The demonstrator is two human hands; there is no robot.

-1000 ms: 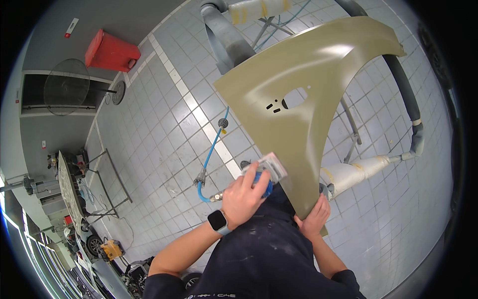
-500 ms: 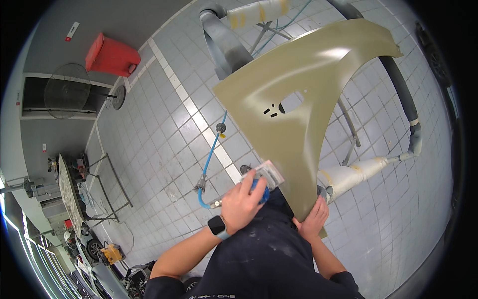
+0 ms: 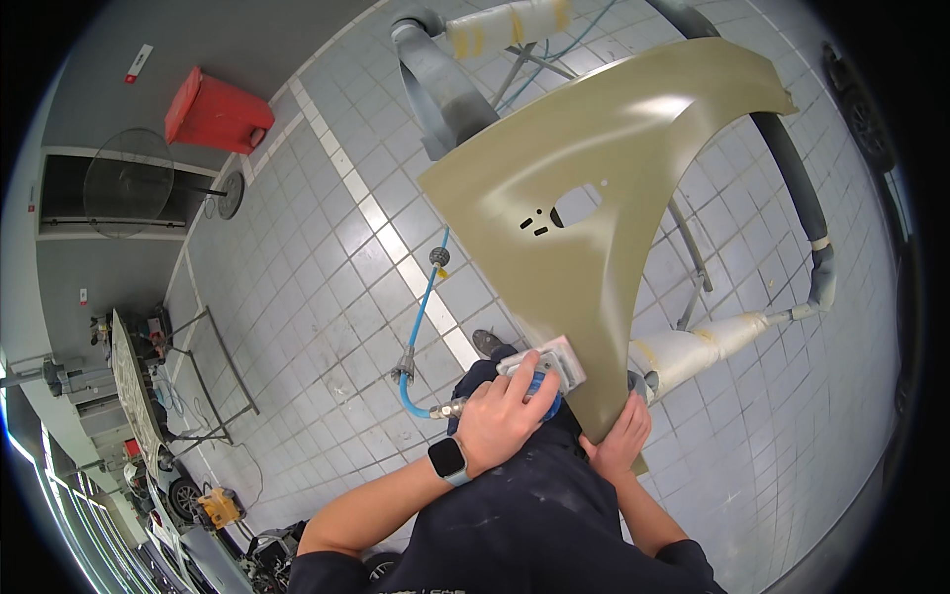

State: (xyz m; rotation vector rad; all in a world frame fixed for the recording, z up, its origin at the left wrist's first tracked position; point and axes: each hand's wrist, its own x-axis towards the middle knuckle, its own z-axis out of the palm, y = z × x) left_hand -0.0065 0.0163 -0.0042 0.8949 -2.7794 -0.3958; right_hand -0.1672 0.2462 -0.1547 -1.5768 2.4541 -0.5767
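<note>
1. The fender [image 3: 614, 198] is the largest thing before us: an olive-primed car panel lying on a padded stand [image 3: 693, 346] over a grey tiled floor [image 3: 327, 297], its narrow lower tip pointing toward our body
2. The step in hand, as we judge it, is sanding the primer along that narrow tip, near the panel's left edge
3. The sander [image 3: 544, 371], a small pneumatic block with a pale rectangular pad, sits flat on the panel there; a blue air hose [image 3: 421, 317] runs from it across the floor
4. Our left hand [image 3: 500, 416] is closed round the sander's blue body, fingers curled over the top, a watch [image 3: 450, 460] on the wrist
5. Our right hand [image 3: 618, 441] is laid against the tip of the fender, fingers loosely bent over its edge, steadying it; we cannot tell how firmly it grips
6. The next move, we reckon, calls for keeping the pad flat and working it along the strip with even pressure, minding the edge so the primer is not cut through, while the right hand braces the panel
</note>
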